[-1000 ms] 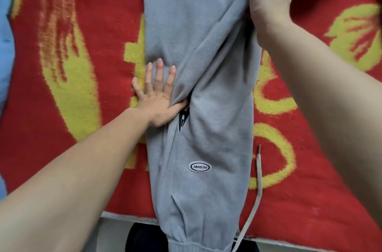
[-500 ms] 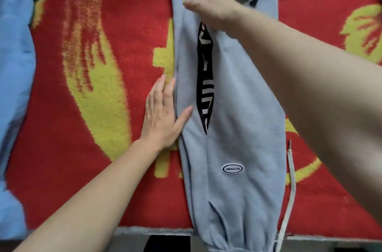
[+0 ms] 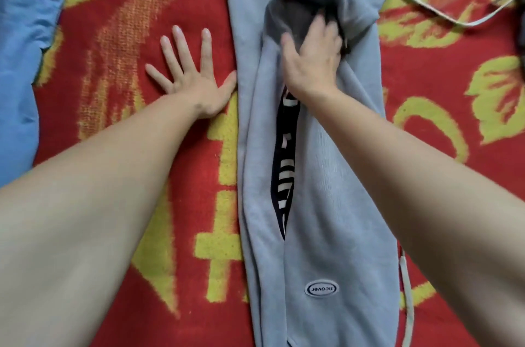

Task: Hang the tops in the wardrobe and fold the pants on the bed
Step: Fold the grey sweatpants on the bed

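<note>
The grey sweatpants run vertically mid-frame: my left hand lies splayed flat just left, my right hand rests on them, grip indiscernible.

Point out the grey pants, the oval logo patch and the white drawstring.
grey pants point(image 3: 335, 204): head view, plain fabric at mid-leg.
oval logo patch point(image 3: 321, 288): head view, middle of the patch.
white drawstring point(image 3: 403, 262): head view, its flat end at the lower right.
</note>
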A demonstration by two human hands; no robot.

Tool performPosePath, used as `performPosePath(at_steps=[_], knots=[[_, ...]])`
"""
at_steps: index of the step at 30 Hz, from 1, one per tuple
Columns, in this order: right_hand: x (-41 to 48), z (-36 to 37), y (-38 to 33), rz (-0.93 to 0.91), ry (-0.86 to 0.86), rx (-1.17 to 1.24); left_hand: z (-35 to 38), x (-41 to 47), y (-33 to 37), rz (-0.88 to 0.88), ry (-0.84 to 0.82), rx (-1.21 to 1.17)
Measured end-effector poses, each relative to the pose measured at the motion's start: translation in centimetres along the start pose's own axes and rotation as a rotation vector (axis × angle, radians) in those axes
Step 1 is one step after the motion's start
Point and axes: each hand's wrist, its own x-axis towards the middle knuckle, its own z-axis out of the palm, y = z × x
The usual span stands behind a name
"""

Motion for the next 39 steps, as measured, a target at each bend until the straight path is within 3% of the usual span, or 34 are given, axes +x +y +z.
performPosePath(at_steps=[3,5,7,9,10,14,16,19,23,25,28,30,32,33,35,37,39], knots=[[2.8,-0.8,-1.5,0.46,0.156,0.733,0.3,0.4,-0.2,0.008,-0.024,-0.012],[4.3,-1.3,-2.2,0.574,0.287,0.917,0.0,0.6,-0.5,0.004,-0.067,-0.026],[5.3,-1.7,-3.8,0.444,0.466,0.828,0.2,0.8,-0.6,0.005,-0.081,-0.028],[6.3,-1.5,-5.5,0.17,0.599,0.703,0.2,0.8,-0.7,0.008,-0.095,-0.038],[7.0,-1.1,-6.3,0.017,0.586,0.653,0.2,0.8,-0.8,0.011,-0.106,-0.04],[8.9,-0.3,-7.7,-0.41,0.023,0.377,0.1,0.9,-1.1,0.019,-0.139,-0.072],[9.2,0.0,-6.7,-0.515,0.025,0.226,0.2,0.8,-1.1,0.031,-0.151,-0.078],[9.4,0.4,-5.5,-0.494,0.159,0.022,0.0,0.9,-1.1,0.023,-0.176,-0.073],[10.6,1.4,-5.7,-0.331,-0.039,-0.239,-0.2,1.0,-1.0,0.021,-0.215,-0.059],[10.9,1.5,-6.5,-0.386,-0.005,-0.193,-0.4,0.9,-1.0,0.019,-0.231,-0.055],[10.1,1.7,-7.7,-0.499,0.143,0.099,-0.5,0.9,-0.9,0.015,-0.238,-0.062],[9.7,2.3,-8.1,-0.562,0.03,0.099,-0.5,0.9,-0.9,0.017,-0.225,-0.059],[10.1,2.9,-7.5,-0.616,-0.189,-0.112,-0.5,0.7,-0.8,0.013,-0.208,-0.06],[10.3,2.9,-7.1,-0.627,-0.204,-0.122,-0.4,0.7,-0.8,0.015,-0.2,-0.061],[10.6,2.4,-6.0,-0.659,0.024,-0.038,-0.2,0.8,-0.8,0.023,-0.191,-0.049],[10.7,2.0,-4.6,-0.669,0.279,-0.177,-0.2,0.8,-0.8,0.019,-0.19,-0.054],[11.4,1.9,-3.0,-0.583,0.132,-0.474,-0.1,0.8,-0.8,0.017,-0.181,-0.042]])
